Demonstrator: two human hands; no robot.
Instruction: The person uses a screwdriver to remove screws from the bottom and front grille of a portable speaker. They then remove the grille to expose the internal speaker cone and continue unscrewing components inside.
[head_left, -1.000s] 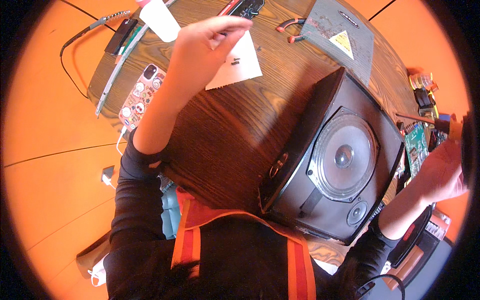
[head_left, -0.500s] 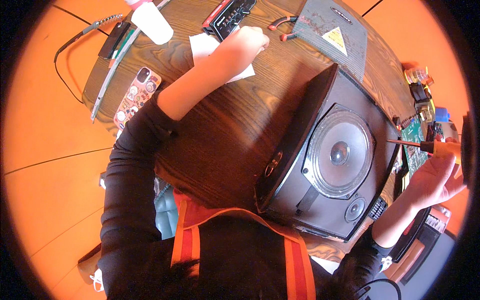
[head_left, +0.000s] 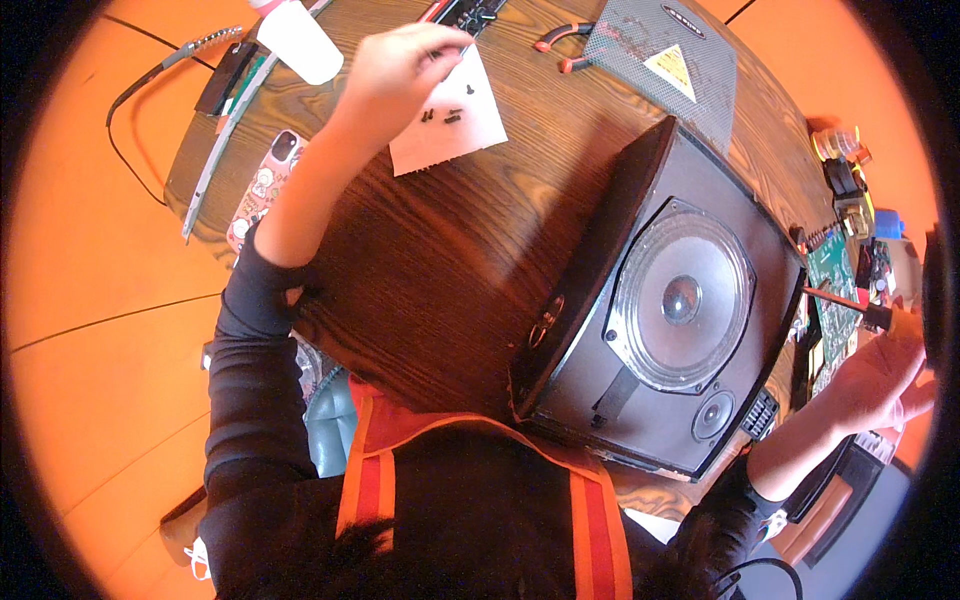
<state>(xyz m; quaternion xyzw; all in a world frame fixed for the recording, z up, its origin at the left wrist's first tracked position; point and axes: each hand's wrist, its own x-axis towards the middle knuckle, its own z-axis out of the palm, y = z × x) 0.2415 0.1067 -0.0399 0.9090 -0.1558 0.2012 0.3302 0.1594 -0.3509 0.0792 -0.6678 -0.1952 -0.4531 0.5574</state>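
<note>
My left hand (head_left: 400, 75) is over the top of a white paper sheet (head_left: 480, 145). Its thumb and fingers come together in a pinch, and anything between them is too small to make out. Several small dark screws (head_left: 452, 117) lie on the sheet. At the far right my right hand (head_left: 875, 390) grips a screwdriver (head_left: 877, 317), its shaft pointing left to the edge of a speaker cabinet (head_left: 575, 440). The black cabinet lies with its front up, showing a large round cone (head_left: 680, 298) and a small driver (head_left: 712, 416).
A metal mesh grille (head_left: 640, 50) lies beyond the cabinet, beside red-handled pliers (head_left: 570, 40). At left are a phone in a patterned case (head_left: 262, 185) and a white bottle (head_left: 300, 42). A green circuit board (head_left: 832, 275) and clutter line the right edge.
My left hand has moved left and up, uncovering the sheet and its screws. My right hand has shifted slightly right and down with the screwdriver.
</note>
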